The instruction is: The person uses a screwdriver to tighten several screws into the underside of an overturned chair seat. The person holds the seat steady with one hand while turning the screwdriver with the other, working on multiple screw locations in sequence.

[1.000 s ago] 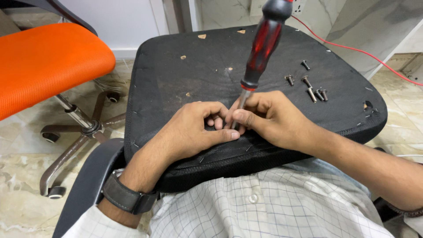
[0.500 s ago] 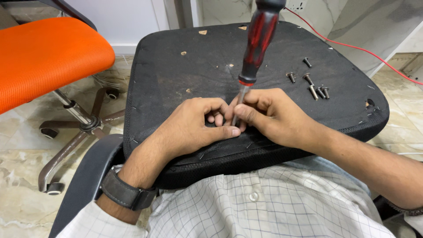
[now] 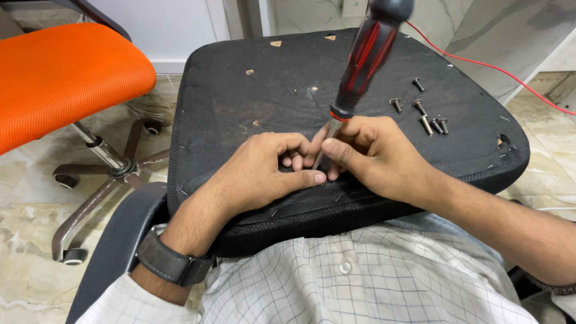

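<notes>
A black upturned chair seat (image 3: 264, 102) rests across my lap, its underside facing up. My left hand (image 3: 264, 171) lies on it near the front edge, fingers curled around the spot where a screwdriver tip meets the seat. My right hand (image 3: 372, 153) pinches the metal shaft of the screwdriver (image 3: 360, 66) just above the tip. Its red and black handle leans up and away to the right. What the left fingers hold is hidden between the two hands.
Several loose screws (image 3: 423, 114) lie on the seat at the right. An orange office chair (image 3: 60, 78) with a wheeled base (image 3: 114, 174) stands at the left on a marble floor. A red cable (image 3: 492, 66) runs along the back right.
The screwdriver handle has swung slightly, leaning a little more to the right. Both hands stay at the same spot on the seat.
</notes>
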